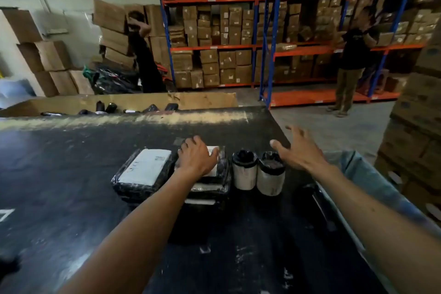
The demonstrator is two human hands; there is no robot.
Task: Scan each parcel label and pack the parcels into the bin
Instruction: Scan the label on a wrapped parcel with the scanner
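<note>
Orange-and-blue shelving point(298, 46) holds cardboard boxes point(210, 62); two people point(355, 55) stand near it.

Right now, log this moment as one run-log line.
left hand: resting on flat parcel | right hand: open, above round parcels | table

Bare black table point(71, 174) lies left and near, while flat parcels point(143, 169) and two upright rolls point(259, 172) crowd the middle.
</note>
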